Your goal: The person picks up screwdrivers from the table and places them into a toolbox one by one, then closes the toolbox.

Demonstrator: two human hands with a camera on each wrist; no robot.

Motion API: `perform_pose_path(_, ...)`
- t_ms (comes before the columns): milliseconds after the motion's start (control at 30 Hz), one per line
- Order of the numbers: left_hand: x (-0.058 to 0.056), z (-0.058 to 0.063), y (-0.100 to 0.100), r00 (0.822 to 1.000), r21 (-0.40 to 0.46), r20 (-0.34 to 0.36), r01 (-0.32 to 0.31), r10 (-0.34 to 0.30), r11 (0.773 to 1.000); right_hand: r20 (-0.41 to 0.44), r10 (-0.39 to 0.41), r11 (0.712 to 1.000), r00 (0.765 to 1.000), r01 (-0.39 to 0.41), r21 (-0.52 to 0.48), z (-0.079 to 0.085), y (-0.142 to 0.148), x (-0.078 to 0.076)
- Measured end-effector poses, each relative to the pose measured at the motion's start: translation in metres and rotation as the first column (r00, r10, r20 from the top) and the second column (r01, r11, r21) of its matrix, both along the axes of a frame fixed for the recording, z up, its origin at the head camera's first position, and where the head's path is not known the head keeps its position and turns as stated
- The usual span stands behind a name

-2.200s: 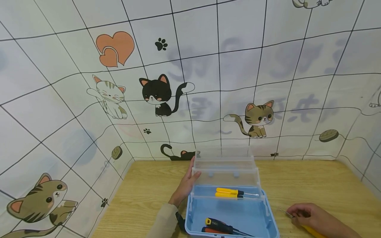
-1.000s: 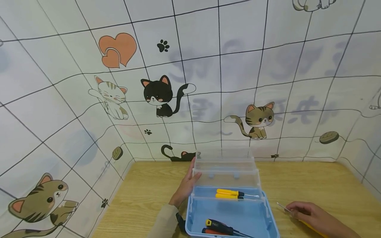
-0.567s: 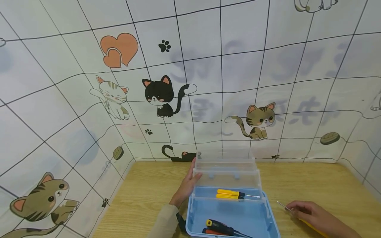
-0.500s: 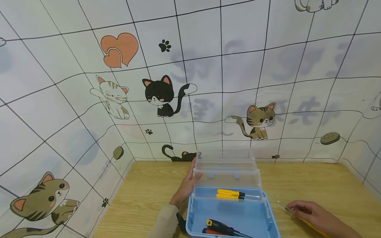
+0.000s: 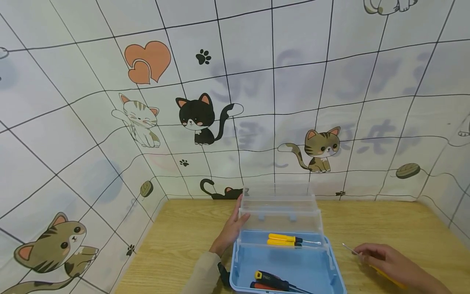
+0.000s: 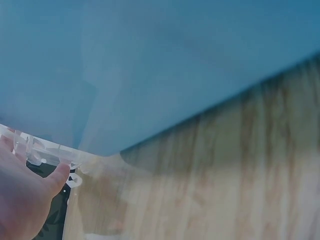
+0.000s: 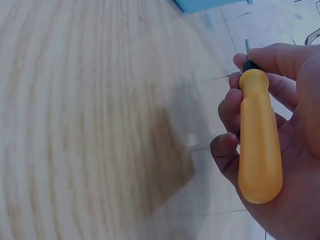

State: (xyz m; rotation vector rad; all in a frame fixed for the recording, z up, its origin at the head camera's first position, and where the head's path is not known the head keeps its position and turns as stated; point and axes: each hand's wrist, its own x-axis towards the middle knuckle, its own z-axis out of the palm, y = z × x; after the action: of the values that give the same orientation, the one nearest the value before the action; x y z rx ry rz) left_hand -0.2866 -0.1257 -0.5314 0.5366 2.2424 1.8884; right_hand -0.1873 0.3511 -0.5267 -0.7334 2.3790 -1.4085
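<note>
A blue toolbox (image 5: 282,261) stands at the table's front with its clear lid (image 5: 284,218) raised. My left hand (image 5: 227,234) grips the lid's left edge, thumb in front and fingers partly hidden behind. To the right of the box, my right hand (image 5: 391,261) holds a yellow-handled screwdriver (image 7: 260,145), its thin metal shaft pinched near the black collar and pointing toward the box. Two yellow screwdrivers (image 5: 280,237) lie side by side at the back of the box. Near its front wall are a black screwdriver (image 5: 271,279) and a red-orange handle (image 5: 258,286).
The wood-grain table (image 5: 191,220) runs back to a wall covering (image 5: 257,90) with cat prints and black grid lines. A strip of table (image 5: 332,224) lies between the box and my right hand.
My right hand has shifted slightly up in the head view, and the screwdriver's tip has risen with it. The left hand keeps its grip on the lid; the box's tools lie as before.
</note>
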Motion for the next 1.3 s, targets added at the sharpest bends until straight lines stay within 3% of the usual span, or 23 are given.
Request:
perform_pose_path(500, 0.000, -0.001, 0.000, 1.000, 0.005, 0.003, -0.002, 0.002, 1.000, -0.044, -0.005, 1.000, 0.999, 0.006, 0.023, 0.018, 0.000, -0.008)
perform_pose_path(667, -0.001, -0.002, 0.000, 1.000, -0.002, 0.000, -0.003, 0.003, 1.000, -0.064, 0.014, 1.000, 0.998, -0.015, -0.016, 0.023, -0.003, -0.008)
perform_pose_path(900, 0.001, 0.000, 0.001, 1.000, -0.011, 0.011, -0.008, 0.008, 1.000, -0.029, 0.010, 1.000, 1.000, -0.010, -0.020, 0.034, -0.009, -0.008)
perform_pose_path(1067, 0.001, 0.000, 0.000, 1.000, -0.005, 0.013, -0.017, 0.017, 1.000, -0.014, 0.055, 0.995, 0.998, -0.056, -0.082, 0.038, -0.012, -0.009)
perform_pose_path(1300, 0.001, 0.000, -0.001, 1.000, -0.012, -0.002, -0.016, 0.016, 1.000, -0.064, 0.075, 0.991, 0.995, -0.082, -0.108, 0.043, -0.020, -0.007)
